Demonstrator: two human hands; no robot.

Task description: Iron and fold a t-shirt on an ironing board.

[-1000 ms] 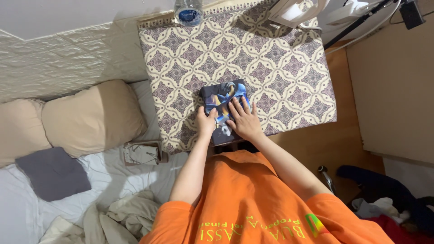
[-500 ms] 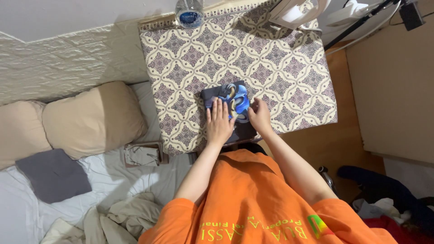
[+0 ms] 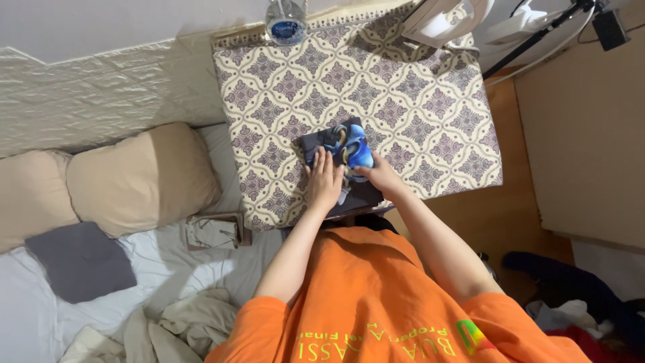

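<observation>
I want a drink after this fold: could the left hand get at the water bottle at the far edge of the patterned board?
Probably yes. The left hand lies flat on the folded dark cloth, and only bare patterned board lies between it and the water bottle, though it would be a long stretch.

The counter [image 3: 430, 114] wears a cream cover patterned with purple medallions. A dark folded cloth [image 3: 339, 161] with a blue print lies on its near edge, directly under both grips: the left hand [image 3: 324, 183] presses flat on it, the right hand [image 3: 381, 176] rests at its right side. Beyond the grips, at the counter's far edge, stands a clear bottle [image 3: 285, 20]; far right of it sits a white iron [image 3: 440, 17]. Left of the grips, the bed [image 3: 168, 275] carries two tan pillows [image 3: 138, 178], a grey cloth [image 3: 80, 259], a small brown frame [image 3: 213, 232] and rumpled beige fabric [image 3: 171, 323].
</observation>
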